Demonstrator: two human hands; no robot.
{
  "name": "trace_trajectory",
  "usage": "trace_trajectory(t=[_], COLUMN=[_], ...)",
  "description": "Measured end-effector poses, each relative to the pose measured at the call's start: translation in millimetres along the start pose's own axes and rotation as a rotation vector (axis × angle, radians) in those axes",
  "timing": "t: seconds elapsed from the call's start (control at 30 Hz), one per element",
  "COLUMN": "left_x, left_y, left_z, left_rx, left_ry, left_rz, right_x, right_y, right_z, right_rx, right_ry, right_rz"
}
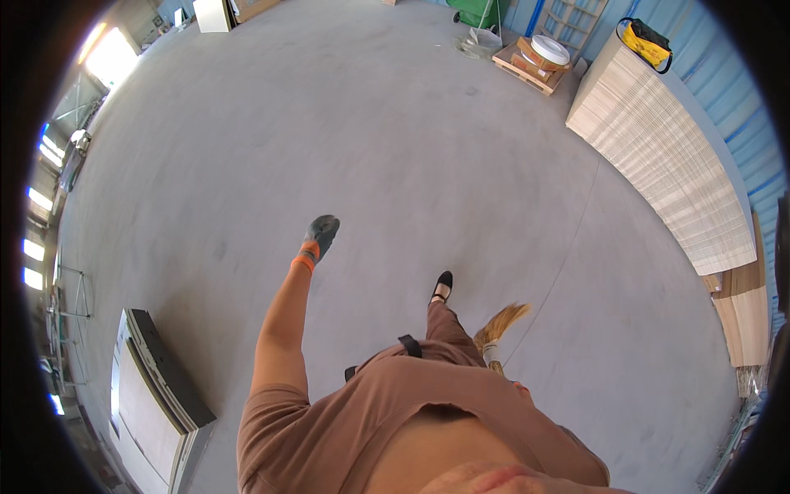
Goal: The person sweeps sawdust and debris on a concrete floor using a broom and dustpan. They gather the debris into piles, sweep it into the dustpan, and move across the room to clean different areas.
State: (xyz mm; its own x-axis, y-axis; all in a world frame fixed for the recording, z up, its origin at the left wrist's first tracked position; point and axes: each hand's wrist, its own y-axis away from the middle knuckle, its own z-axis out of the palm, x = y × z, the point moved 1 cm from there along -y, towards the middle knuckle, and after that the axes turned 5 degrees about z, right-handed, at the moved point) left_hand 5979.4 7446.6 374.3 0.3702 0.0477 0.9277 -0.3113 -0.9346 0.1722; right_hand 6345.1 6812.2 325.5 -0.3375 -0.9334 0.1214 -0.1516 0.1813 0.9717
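My left arm reaches forward over the floor. My left hand [324,234] wears a dark grey glove with an orange cuff. It touches nothing I can see, and the curl of its fingers is not clear. By my right side a straw broom [499,323] sticks out, bristles forward, with a pale binding below them. Only a sliver of my right hand [521,389] shows past my brown shirt, at the broom's lower end. The broom appears held there, though the fingers are hidden. One black shoe [443,285] is on the floor ahead.
Grey concrete floor [395,148] spreads ahead. On the right stands a tall stack of boards [658,156] with a yellow-black bag [646,45] on top. A pallet [527,76] carries boxes and white reels. Flat panels [152,403] lean at the lower left.
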Motion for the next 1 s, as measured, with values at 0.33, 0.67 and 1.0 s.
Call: trace_trajectory(t=[0.33,0.67,1.0], left_x=[-90.9,-32.8,313.9], left_y=[-80.9,-342.8,-1011.0], left_z=[35.3,77.7,307.9], left_rx=[-0.197,0.358,-0.210], left_ry=[-0.357,0.412,-0.413], left_rz=[-0.705,-1.138,0.045], right_x=[-416.7,-763.9,-1053.0], right_y=[51.3,13.6,59.8], right_z=[-143.4,-269.4,-305.8], right_rx=[0.360,-0.328,-0.299], right_ry=[0.206,-0.206,-0.370], right_rz=[-0.028,-0.082,-0.028])
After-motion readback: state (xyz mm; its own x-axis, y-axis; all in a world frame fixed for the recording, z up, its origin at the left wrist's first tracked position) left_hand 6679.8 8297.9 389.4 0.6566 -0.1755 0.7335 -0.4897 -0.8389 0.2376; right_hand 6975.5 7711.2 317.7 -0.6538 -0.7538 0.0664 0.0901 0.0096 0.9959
